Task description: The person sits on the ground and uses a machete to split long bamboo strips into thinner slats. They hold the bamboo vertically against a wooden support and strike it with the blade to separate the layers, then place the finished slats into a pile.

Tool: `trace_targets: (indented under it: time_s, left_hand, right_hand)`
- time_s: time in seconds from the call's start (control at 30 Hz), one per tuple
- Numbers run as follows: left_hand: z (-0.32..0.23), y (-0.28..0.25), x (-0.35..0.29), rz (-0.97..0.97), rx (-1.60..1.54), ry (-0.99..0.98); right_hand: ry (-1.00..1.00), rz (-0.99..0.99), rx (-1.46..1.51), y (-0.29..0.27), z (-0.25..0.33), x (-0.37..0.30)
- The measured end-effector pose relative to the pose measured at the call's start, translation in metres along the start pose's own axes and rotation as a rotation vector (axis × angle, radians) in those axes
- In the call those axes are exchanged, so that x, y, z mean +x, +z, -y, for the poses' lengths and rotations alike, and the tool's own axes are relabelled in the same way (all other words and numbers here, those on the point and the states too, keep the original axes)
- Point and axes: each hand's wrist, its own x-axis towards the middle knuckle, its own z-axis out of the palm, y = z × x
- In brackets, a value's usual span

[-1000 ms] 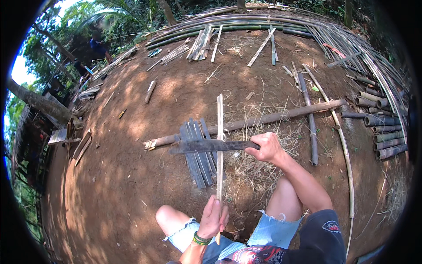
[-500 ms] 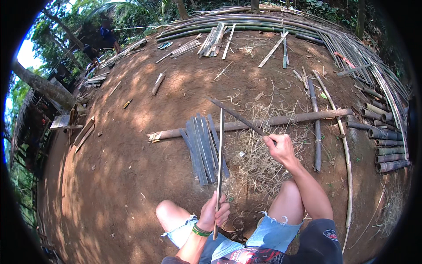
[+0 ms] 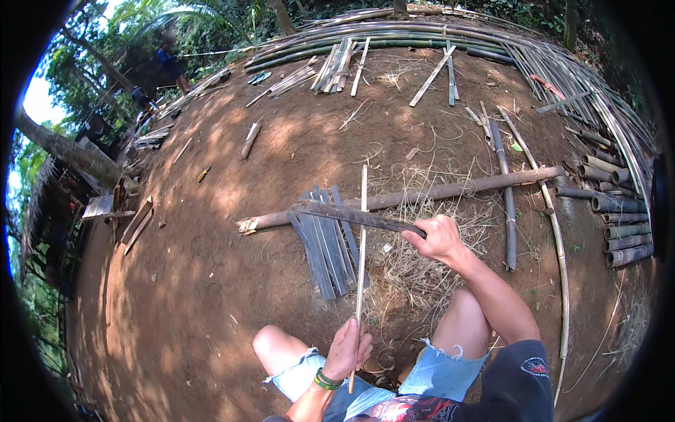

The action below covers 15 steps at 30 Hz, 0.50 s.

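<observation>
My left hand [image 3: 346, 349] is closed round the lower part of a long, thin bamboo strip [image 3: 362, 267], which stands up away from me between my knees. In my right hand [image 3: 437, 239] is the handle of a machete [image 3: 330, 212]. Its dark blade points left and crosses over the strip, partway down from the strip's far end. Whether the blade touches the strip I cannot tell. Just left of the strip, several dark bamboo slats [image 3: 320, 257] lean on a wooden pole [image 3: 464, 188] on the ground.
Pale shavings [image 3: 429, 260] cover the ground by my right knee. Cut bamboo tubes [image 3: 626, 239] are stacked at the right, with long strips [image 3: 562, 91] behind. Long green poles [image 3: 394, 43] lie across the back. A person in blue [image 3: 167, 62] is at the far left.
The machete has come down toward me along the bamboo strip, its blade turning more level. The strip has rolled to show its pale side, and its far end has shifted slightly right.
</observation>
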Motion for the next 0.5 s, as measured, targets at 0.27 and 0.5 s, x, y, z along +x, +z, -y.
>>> trace_targets:
  time_s: [0.27, 0.5]
  left_hand:
    - [0.011, -0.022, -0.018, 0.367, -0.337, -0.040]
    - [-0.028, -0.012, 0.040, 0.225, -0.303, 0.118]
  right_hand:
    - [0.510, -0.255, 0.275, -0.001, -0.052, 0.001]
    - [0.221, -0.143, 0.384, 0.010, -0.020, -0.012]
